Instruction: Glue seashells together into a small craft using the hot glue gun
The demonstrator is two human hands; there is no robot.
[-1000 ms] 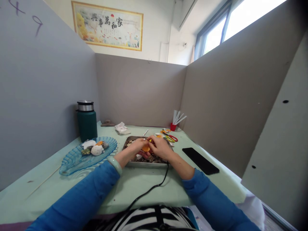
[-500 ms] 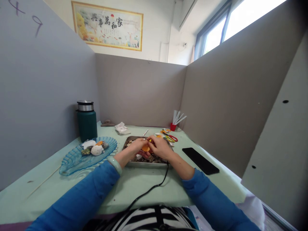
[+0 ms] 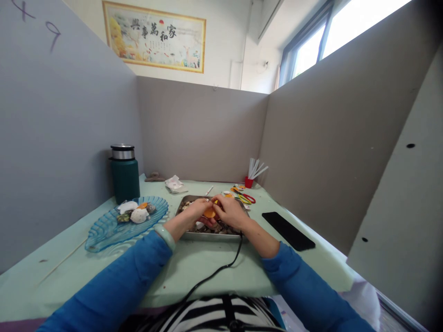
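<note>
Close together above a metal tray (image 3: 194,237) of small shells and stones, my two hands hold an orange shell (image 3: 209,212). It looks flat and rounded, with part of it hidden by my fingers. My left hand (image 3: 198,211) curls round its left side and underneath. From the right, the bent fingers of my right hand (image 3: 228,210) close on its upper edge. A small bit of yellow (image 3: 216,202) shows between the fingertips; I cannot make out what it is. A black cord (image 3: 221,268) runs from near my right wrist toward my body.
Left stands a blue shell-shaped dish (image 3: 104,233) with several shells, a green bottle (image 3: 125,180) behind it and a thin stick (image 3: 64,260) in front. Right lie scissors (image 3: 246,198) and a black phone-like slab (image 3: 288,230). Farther back are a red cup (image 3: 248,183) of white sticks and crumpled paper (image 3: 175,184).
</note>
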